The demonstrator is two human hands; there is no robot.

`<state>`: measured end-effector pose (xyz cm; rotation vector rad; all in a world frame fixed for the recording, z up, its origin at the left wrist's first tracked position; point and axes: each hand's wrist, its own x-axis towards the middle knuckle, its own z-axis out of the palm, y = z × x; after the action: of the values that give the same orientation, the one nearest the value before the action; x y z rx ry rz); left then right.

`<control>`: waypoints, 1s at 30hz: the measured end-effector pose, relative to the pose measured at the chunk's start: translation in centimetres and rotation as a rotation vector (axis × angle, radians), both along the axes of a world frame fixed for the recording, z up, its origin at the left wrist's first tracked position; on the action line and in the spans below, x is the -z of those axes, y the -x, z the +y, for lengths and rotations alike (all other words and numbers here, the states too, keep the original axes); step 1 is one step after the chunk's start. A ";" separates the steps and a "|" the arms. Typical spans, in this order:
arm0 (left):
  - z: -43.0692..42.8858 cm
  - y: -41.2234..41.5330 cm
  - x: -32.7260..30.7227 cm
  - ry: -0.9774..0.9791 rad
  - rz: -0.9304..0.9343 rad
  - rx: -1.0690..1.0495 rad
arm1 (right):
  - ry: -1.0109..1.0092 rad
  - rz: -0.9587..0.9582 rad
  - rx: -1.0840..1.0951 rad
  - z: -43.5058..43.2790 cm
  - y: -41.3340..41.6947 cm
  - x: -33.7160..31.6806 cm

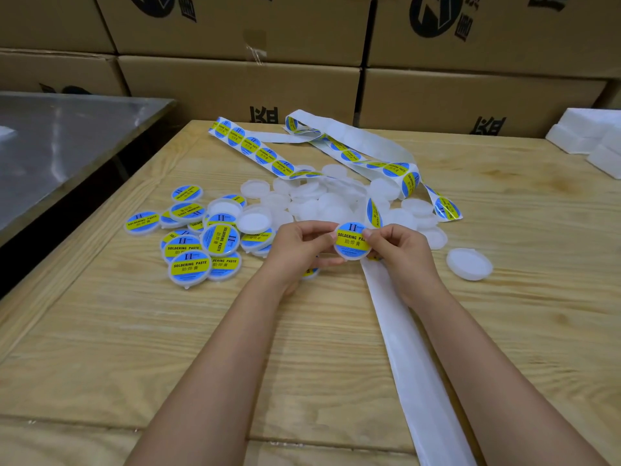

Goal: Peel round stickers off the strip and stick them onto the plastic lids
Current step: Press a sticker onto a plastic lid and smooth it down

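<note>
A round white plastic lid (349,250) with a blue and yellow "soldering paste" sticker on its top is held up between both hands, above the wooden table (134,331). My left hand (299,245) grips its left edge. My right hand (400,248) holds its right edge, thumb pressing on the sticker. The sticker strip (255,151) loops across the far table, and its bare white backing (403,334) trails toward me under my right forearm. Several stickered lids (191,265) are piled at the left. Several plain lids (322,200) lie heaped behind my hands.
One plain lid (469,264) lies alone at the right. Stacked cardboard boxes (235,82) wall off the back. A steel table (60,136) stands at the left across a gap. White foam blocks (591,136) sit at the far right.
</note>
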<state>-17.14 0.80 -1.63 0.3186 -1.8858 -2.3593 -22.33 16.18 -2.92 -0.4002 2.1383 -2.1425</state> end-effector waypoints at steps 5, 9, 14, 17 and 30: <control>-0.1 0.0 -0.1 -0.006 -0.007 0.001 | 0.009 -0.003 -0.007 0.1 0.0 0.1; 0.0 -0.1 -0.1 -0.004 -0.006 0.001 | 0.019 -0.007 -0.009 0.1 0.1 0.1; 0.1 -0.1 -0.1 0.024 -0.006 -0.013 | -0.012 0.008 0.004 0.0 -0.1 0.1; 0.3 -0.1 0.1 0.047 0.000 -0.030 | -0.040 0.023 0.030 0.0 -0.3 0.1; 1.1 -0.1 -0.3 -0.071 -0.010 -0.066 | -0.330 0.415 0.285 -0.6 -1.4 0.0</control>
<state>-17.00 1.89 -1.29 0.3934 -1.7701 -2.3890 -20.96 15.54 -2.93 -0.5805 2.8788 -1.9030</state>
